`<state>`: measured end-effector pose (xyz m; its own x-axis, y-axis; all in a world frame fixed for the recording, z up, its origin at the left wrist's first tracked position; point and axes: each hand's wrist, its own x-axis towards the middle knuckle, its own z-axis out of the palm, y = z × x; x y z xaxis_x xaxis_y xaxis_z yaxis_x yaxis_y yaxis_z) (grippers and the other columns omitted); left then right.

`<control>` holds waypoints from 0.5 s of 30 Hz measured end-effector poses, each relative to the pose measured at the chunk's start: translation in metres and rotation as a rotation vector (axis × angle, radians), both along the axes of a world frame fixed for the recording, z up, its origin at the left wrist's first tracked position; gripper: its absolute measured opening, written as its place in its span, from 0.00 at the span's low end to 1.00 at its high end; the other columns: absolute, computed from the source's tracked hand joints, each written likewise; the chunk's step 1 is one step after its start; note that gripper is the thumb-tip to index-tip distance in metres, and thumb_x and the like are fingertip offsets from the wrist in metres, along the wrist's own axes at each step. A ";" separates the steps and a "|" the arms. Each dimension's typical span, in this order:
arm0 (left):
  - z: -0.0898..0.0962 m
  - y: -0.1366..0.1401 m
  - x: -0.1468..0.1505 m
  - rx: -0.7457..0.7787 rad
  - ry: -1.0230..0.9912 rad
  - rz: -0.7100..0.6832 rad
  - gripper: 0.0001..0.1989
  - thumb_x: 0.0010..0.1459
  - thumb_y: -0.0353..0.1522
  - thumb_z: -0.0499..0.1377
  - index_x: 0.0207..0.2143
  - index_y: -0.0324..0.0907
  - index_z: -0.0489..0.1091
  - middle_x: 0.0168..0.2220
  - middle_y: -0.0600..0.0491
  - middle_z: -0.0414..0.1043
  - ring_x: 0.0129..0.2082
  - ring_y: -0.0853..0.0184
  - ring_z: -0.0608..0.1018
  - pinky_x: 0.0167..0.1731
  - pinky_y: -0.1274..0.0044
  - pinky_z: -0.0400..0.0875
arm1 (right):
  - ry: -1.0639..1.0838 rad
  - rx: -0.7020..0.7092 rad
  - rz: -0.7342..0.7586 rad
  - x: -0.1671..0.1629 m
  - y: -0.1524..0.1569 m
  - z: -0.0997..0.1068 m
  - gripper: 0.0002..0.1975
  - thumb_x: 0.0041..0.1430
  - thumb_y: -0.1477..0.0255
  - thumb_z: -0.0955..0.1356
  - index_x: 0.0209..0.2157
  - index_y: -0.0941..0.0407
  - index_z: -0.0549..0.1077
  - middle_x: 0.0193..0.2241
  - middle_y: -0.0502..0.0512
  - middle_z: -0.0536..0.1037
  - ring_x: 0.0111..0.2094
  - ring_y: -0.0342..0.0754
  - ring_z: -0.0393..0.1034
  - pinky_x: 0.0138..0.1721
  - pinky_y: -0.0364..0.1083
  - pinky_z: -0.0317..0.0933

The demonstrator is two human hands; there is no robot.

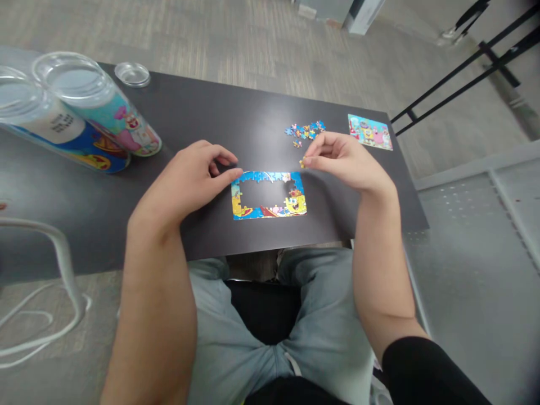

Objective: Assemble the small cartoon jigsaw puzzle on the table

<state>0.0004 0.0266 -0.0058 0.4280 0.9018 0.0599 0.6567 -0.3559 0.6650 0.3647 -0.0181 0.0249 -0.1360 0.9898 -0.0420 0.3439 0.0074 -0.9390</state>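
Head view, right fingers (317,162) pinching a puzzle piece (302,163); left fingers (226,178) parted, at the puzzle border (297,205)

Indoor, looked office-like: grey streaky carpet (189,34) showed beyond a plain dark-topped table (202,107), black metal bars (500,64) stood past the right end, white cable (64,259) looped at left. Probably was an office or workroom; exact type couldn't be told.

A hollow, colourful puzzle border (297,205) lies flat, 1 yellow piece (302,163) held near its far-right corner.
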 end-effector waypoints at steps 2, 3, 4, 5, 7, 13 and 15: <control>0.001 -0.001 -0.005 -0.021 0.002 0.001 0.20 0.70 0.51 0.75 0.54 0.49 0.91 0.51 0.45 0.89 0.40 0.55 0.83 0.49 0.61 0.83 | 0.029 -0.050 0.056 -0.018 -0.002 -0.001 0.20 0.59 0.60 0.92 0.37 0.47 0.83 0.37 0.52 0.89 0.40 0.53 0.83 0.44 0.52 0.83; 0.001 -0.001 -0.008 -0.032 0.002 -0.002 0.21 0.69 0.51 0.76 0.54 0.48 0.92 0.51 0.45 0.89 0.40 0.55 0.83 0.48 0.61 0.83 | 0.043 -0.072 0.084 -0.026 -0.002 -0.002 0.20 0.59 0.61 0.92 0.37 0.47 0.83 0.36 0.52 0.89 0.39 0.53 0.83 0.43 0.52 0.82; 0.001 -0.001 -0.010 -0.040 0.001 -0.007 0.21 0.69 0.51 0.77 0.54 0.48 0.92 0.51 0.45 0.89 0.40 0.55 0.83 0.48 0.62 0.83 | 0.054 -0.089 0.111 -0.034 -0.003 -0.003 0.19 0.59 0.63 0.92 0.37 0.47 0.83 0.36 0.52 0.89 0.39 0.52 0.82 0.43 0.52 0.82; 0.001 -0.001 -0.012 -0.046 0.001 -0.013 0.22 0.68 0.51 0.79 0.55 0.48 0.93 0.50 0.45 0.89 0.40 0.55 0.83 0.48 0.62 0.82 | 0.059 -0.100 0.136 -0.042 -0.002 -0.005 0.18 0.60 0.64 0.92 0.36 0.47 0.84 0.35 0.52 0.89 0.39 0.52 0.82 0.43 0.52 0.82; 0.002 0.000 -0.014 -0.059 0.006 -0.028 0.23 0.67 0.50 0.81 0.56 0.47 0.93 0.50 0.45 0.89 0.41 0.55 0.83 0.48 0.63 0.82 | 0.058 -0.096 0.178 -0.056 -0.002 -0.010 0.17 0.61 0.65 0.91 0.37 0.48 0.84 0.35 0.52 0.89 0.39 0.53 0.81 0.43 0.52 0.82; 0.007 -0.002 -0.013 -0.079 0.046 -0.060 0.25 0.62 0.47 0.85 0.56 0.46 0.93 0.53 0.45 0.89 0.45 0.54 0.85 0.52 0.63 0.83 | 0.005 -0.100 0.265 -0.088 -0.005 -0.021 0.09 0.66 0.68 0.86 0.44 0.49 0.90 0.38 0.50 0.93 0.42 0.52 0.86 0.50 0.53 0.83; 0.008 -0.003 -0.011 -0.075 0.058 -0.056 0.23 0.62 0.45 0.85 0.56 0.46 0.93 0.54 0.45 0.89 0.47 0.53 0.86 0.54 0.62 0.84 | -0.028 -0.142 0.287 -0.093 -0.007 -0.020 0.07 0.68 0.68 0.85 0.44 0.49 0.90 0.40 0.51 0.94 0.44 0.54 0.89 0.53 0.55 0.85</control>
